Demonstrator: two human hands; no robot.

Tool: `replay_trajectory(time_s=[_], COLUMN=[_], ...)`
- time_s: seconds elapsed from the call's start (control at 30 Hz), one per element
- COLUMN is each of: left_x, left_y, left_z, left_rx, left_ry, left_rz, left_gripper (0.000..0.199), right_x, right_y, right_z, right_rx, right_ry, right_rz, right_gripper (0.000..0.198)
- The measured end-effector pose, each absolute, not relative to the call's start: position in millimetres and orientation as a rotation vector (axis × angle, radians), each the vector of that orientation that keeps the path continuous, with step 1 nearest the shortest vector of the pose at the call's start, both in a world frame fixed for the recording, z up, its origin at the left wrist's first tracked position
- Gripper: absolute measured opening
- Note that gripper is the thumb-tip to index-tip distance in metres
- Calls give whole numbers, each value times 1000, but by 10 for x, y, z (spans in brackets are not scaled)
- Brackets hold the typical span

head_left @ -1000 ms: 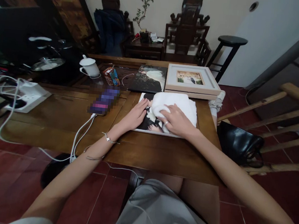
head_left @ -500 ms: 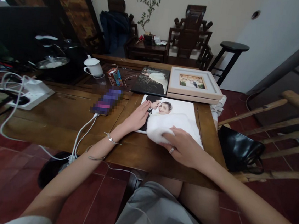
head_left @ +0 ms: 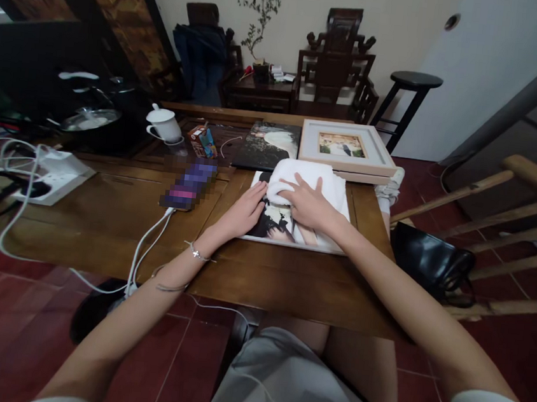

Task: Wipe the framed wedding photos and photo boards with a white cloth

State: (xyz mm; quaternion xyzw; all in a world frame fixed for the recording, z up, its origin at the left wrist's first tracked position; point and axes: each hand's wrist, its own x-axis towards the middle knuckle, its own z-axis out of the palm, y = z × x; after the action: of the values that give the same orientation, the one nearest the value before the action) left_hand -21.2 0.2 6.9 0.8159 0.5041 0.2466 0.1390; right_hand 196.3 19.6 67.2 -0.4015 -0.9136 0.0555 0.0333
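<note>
One white cloth [head_left: 312, 171], long axis roughly sideways

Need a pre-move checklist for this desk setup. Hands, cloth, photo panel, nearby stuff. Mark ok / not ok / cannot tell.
1. Left hand on photo panel: ok, resting at its left side.
2. Right hand on white cloth: ok, touching, fingers spread.
3. Firm grip on the cloth: cannot tell, folds and fingers hide it.
4. Whole panel face visible: not ok, cloth covers its upper part.
5. Cloth clear of framed picture: cannot tell, they overlap in view.
6. Phone clear of both hands: ok, apart, left of the left hand.
</note>
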Motion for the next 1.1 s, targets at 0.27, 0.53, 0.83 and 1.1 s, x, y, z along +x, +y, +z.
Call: replay_trajectory(time_s=[0.27, 0.53, 0.83, 1.1], left_x=[-199, -175, -185, -141], left_y=[-17, -27, -17, -69], left_z=[93, 111, 85, 152], left_rx=[2336, 2355, 2326, 2066], left_ry=[1485, 1493, 1461, 1465], left_rz=[694, 691, 714, 922], left_gripper=[55, 55, 56, 67], right_x=[2164, 2415, 2333, 1877], right_y=[-298, -1074, -390, -152], right_z=[704, 730, 721, 726], right_rx=[-1053, -927, -1226, -1149], right_ry=[-2992, -2995, -2817, -2865], right_rz=[68, 252, 196, 164], right_gripper=[64, 59, 59, 58])
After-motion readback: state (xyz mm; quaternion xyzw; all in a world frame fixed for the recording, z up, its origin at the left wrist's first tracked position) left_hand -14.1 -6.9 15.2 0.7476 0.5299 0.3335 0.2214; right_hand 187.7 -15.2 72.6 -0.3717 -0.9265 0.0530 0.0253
